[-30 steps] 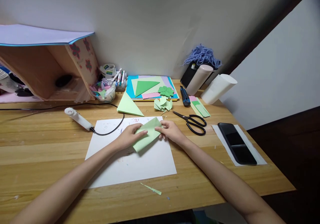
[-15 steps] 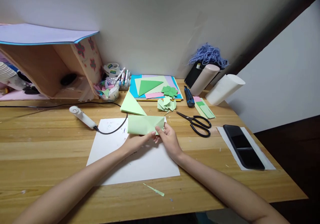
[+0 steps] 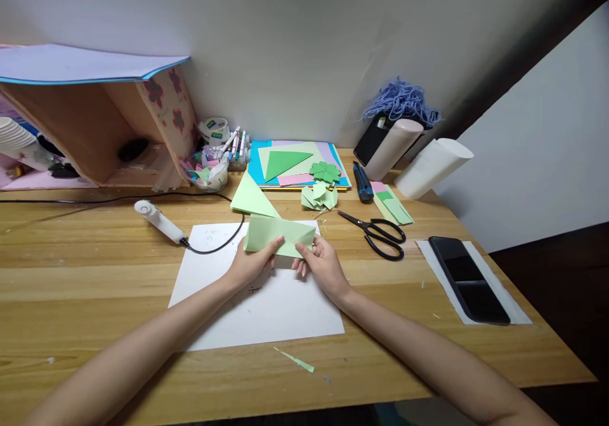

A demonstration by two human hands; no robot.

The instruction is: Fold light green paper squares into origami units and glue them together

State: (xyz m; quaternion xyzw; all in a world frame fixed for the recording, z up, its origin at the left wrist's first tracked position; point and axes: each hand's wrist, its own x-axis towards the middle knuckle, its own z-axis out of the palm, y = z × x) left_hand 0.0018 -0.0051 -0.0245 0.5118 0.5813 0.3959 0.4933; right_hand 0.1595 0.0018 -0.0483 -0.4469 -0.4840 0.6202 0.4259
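A light green sheet of paper (image 3: 271, 230), folded into a long rectangle, is held above a white sheet (image 3: 295, 312). My left hand (image 3: 250, 264) grips its lower left part, thumb on the front face and fingers behind. At the right end my right hand (image 3: 326, 267) pinches it between thumb and fingers. Just behind lies a folded light green paper triangle (image 3: 252, 197). Farther back are a light green paper clover shape (image 3: 318, 197) and a darker green paper clover (image 3: 325, 172). Black-handled scissors (image 3: 373, 232) lie to the right of my right hand.
A white corded tool (image 3: 162, 223) lies at left, its cable crossing the white sheet. Colored papers (image 3: 257, 169), a utility knife (image 3: 363, 183) and a white roll (image 3: 432, 169) stand or lie behind. A phone (image 3: 469, 280) lies at right, a paper scrap (image 3: 295, 359) in front.
My left thumb has shifted left and up along the folded paper, and the left hand now wraps its left end. The paper's left side bends slightly more. My right hand keeps its pinch.
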